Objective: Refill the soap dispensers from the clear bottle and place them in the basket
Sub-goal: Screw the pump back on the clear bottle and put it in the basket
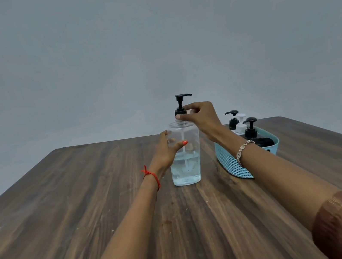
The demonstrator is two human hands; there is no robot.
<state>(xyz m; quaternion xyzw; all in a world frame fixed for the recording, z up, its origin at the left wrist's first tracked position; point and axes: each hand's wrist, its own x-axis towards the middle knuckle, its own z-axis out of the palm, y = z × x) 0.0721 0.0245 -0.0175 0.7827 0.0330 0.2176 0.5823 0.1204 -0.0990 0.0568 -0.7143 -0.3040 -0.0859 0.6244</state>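
A clear bottle [186, 167] stands upright at the middle of the wooden table [64, 203], about half full of clear liquid. My left hand [166, 151] wraps around its upper body from the left. My right hand [199, 115] pinches the collar of its black pump head [181, 102] at the neck. To the right sits a light blue basket [231, 162] that holds three soap dispensers: two black ones [253, 131] and a white one [240, 125] between them. My right forearm crosses in front of the basket.
A plain grey wall rises behind the table's far edge. Bare wood lies to the left of the bottle and in front of it. Brown sleeves cover my upper arms at the bottom of the view.
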